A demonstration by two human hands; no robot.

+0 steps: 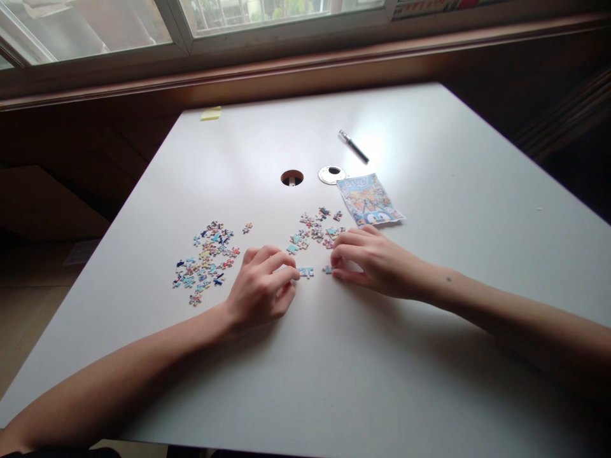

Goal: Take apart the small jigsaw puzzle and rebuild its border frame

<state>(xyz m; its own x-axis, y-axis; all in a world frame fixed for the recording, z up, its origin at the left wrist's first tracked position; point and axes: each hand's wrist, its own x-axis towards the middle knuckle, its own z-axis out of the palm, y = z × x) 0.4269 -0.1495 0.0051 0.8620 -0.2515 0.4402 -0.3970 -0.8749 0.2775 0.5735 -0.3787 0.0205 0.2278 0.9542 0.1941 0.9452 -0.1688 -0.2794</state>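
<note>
1. Head view: left hand (261, 281) pinches puzzle section (306, 271) on table (305, 375), probably steadying it.
2. Right hand (366, 256) pinches puzzle piece (327, 270), apart from that section, left edge exposed, apparently for visibility.
3. Picture sheet (369, 200) lies beyond, presumably for viewing.

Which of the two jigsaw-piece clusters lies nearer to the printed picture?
The smaller cluster, next to the right hand; the larger cluster spreads farther away, left of the left hand.

The white desk (453, 191), its cable hole (292, 178) and the window (267, 14) suggest a study or office.
</note>
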